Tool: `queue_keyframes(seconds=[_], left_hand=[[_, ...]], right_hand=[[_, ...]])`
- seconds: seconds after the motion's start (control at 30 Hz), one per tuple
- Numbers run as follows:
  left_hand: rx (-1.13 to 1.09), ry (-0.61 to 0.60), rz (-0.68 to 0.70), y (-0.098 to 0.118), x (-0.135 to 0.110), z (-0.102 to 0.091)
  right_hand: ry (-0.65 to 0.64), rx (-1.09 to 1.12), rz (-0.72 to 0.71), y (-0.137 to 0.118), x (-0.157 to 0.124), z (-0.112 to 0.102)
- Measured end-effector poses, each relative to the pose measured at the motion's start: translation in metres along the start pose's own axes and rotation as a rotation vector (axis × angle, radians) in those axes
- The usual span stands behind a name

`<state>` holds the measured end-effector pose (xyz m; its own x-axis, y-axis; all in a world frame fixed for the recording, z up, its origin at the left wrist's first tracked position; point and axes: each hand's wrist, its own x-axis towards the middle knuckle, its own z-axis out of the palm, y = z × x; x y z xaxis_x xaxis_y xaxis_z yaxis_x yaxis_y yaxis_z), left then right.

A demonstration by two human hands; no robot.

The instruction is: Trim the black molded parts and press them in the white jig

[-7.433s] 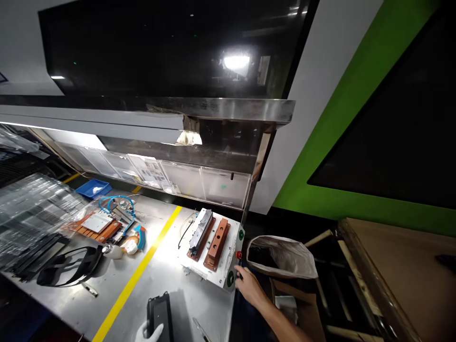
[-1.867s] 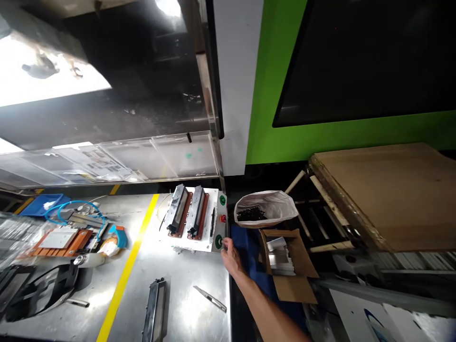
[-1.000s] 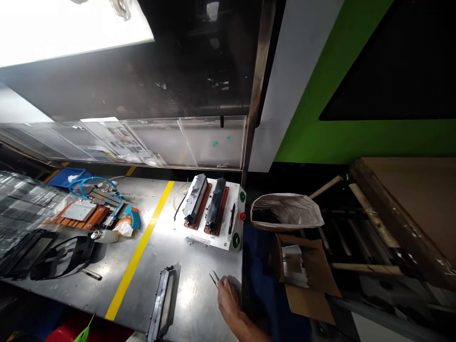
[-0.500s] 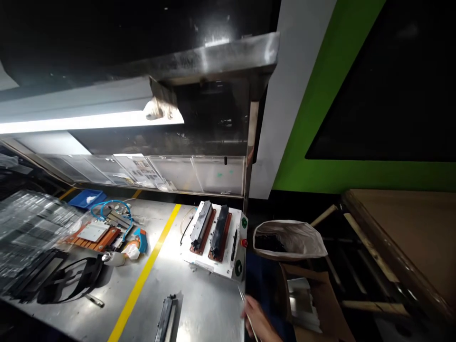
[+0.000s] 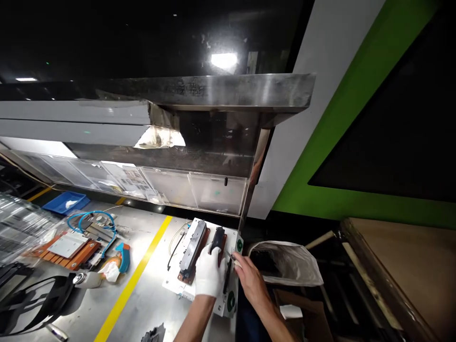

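Well left of gloved left hand (image 5: pixel 206 273): orange fixture (image 5: pixel 79 261), then yellow stripe (image 5: pixel 137 273). Just left of glove: first black bar (image 5: pixel 194 247) on white base (image 5: pixel 230 235). Under glove's fingers: second black bar (image 5: pixel 218 236), far end showing beyond; clamped or merely touched, cannot tell. Right of glove: thin black strip (image 5: pixel 227 281), then bare right hand (image 5: pixel 251 279), fingers together, pinching slim tool (image 5: pixel 235 261).

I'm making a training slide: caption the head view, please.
Gloved left hand on a black part over a white board, bare right hand holding a slim tool beside it.
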<state>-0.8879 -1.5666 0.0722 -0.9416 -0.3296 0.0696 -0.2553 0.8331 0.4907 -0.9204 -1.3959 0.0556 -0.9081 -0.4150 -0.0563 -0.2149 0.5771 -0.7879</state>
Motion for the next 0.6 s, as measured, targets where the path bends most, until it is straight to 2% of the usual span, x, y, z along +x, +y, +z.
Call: queue_keyframes(seconds=[0.07,0.13,0.3,0.6], left_hand=[[0.009,-0.059,-0.047,-0.002,0.012,0.008],[0.0,-0.072,-0.046,-0.008,0.012,0.014],[0.052,-0.051,0.026,-0.019,0.002,0.022],[0.319,0.018,0.03,-0.026,0.001,0.036]], right_hand=[[-0.036,-0.141,-0.072,-0.019,0.023,-0.001],[-0.06,-0.275,-0.107,-0.029,0.036,0.0],[-0.104,-0.494,-0.15,-0.035,0.048,0.004],[-0.135,-0.572,-0.192,-0.038,0.053,-0.004]])
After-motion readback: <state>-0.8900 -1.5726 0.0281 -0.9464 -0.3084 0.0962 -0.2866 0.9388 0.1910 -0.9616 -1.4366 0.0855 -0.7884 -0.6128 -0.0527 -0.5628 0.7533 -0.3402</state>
